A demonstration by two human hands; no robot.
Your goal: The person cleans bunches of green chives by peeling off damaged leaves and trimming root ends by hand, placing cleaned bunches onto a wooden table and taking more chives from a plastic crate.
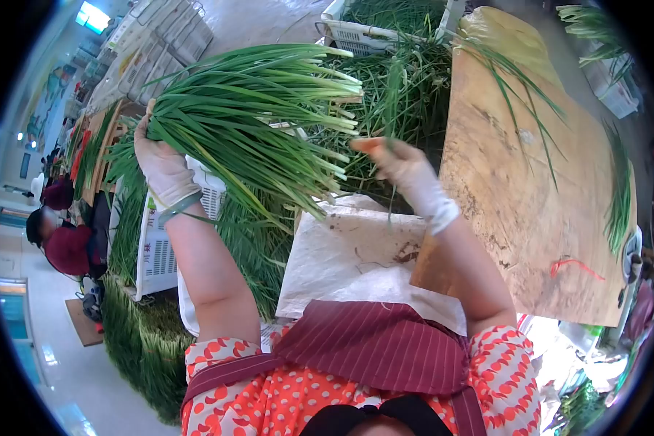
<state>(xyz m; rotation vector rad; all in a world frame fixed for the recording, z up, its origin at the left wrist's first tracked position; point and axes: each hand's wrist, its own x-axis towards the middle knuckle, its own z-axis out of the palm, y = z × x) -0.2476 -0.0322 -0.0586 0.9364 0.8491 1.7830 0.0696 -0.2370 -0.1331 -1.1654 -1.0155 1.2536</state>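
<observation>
My left hand (161, 161), in a white glove, is closed around the leafy end of a large bunch of garlic chives (247, 109). The bunch is held up and fans out to the right, pale cut ends pointing right. My right hand (407, 171), also gloved, is closed beside those pale ends, apart from them. Something orange (367, 144) shows at its fingertips; I cannot tell whether it is a tool or a finger cover. Blurred green strands show above and below this hand, and its grip is unclear.
Loose chives (403, 87) are heaped behind the bunch, by a white crate (385, 38). At right stands a wooden board (530, 189) with stray leaves and a red tie (578, 269). Another white crate (158, 254) and stacked chives (149, 341) are at left, where other people (69, 247) are.
</observation>
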